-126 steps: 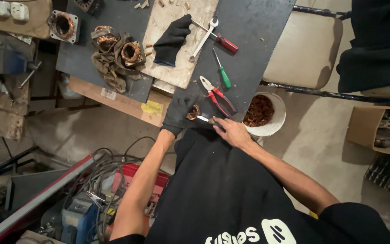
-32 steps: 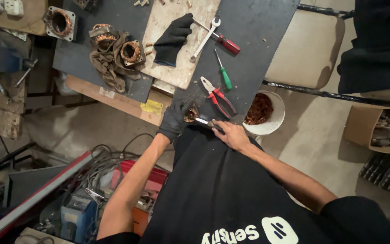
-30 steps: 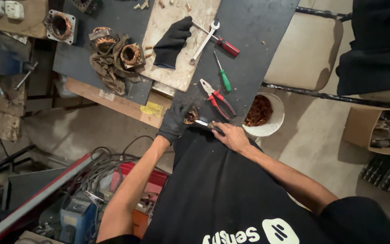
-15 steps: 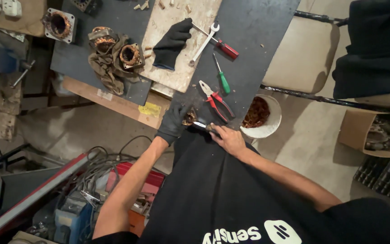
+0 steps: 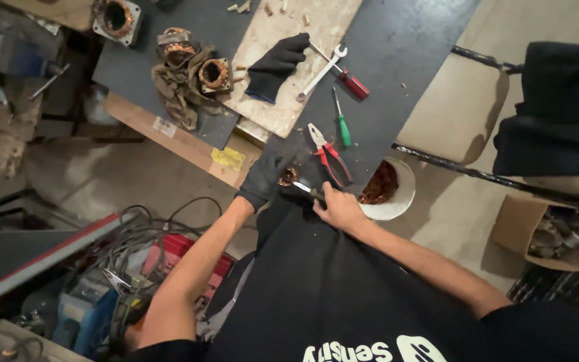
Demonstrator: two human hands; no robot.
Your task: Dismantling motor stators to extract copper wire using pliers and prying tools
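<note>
My left hand (image 5: pixel 265 178), in a black glove, grips a small copper-wound part (image 5: pixel 287 176) at the near edge of the dark bench (image 5: pixel 397 60). Bare, my right hand (image 5: pixel 338 208) holds a thin metal tool (image 5: pixel 306 190) whose tip points at that part. Red-handled pliers (image 5: pixel 330 157) lie just beyond the two hands. A white bowl (image 5: pixel 397 201) of brownish copper scraps sits right of my right hand.
A spare black glove (image 5: pixel 277 64), a wrench (image 5: pixel 322 70), a red-handled screwdriver (image 5: pixel 353 82) and a green-handled one (image 5: pixel 342 125) lie farther back. Old motor parts (image 5: pixel 192 70) sit at left. Cables and a red box (image 5: pixel 169 258) are on the floor; a cardboard box (image 5: pixel 547 231) stands right.
Both hands stay at the bench edge on the small part; the view has drifted slightly, and the hands shifted only a little.
</note>
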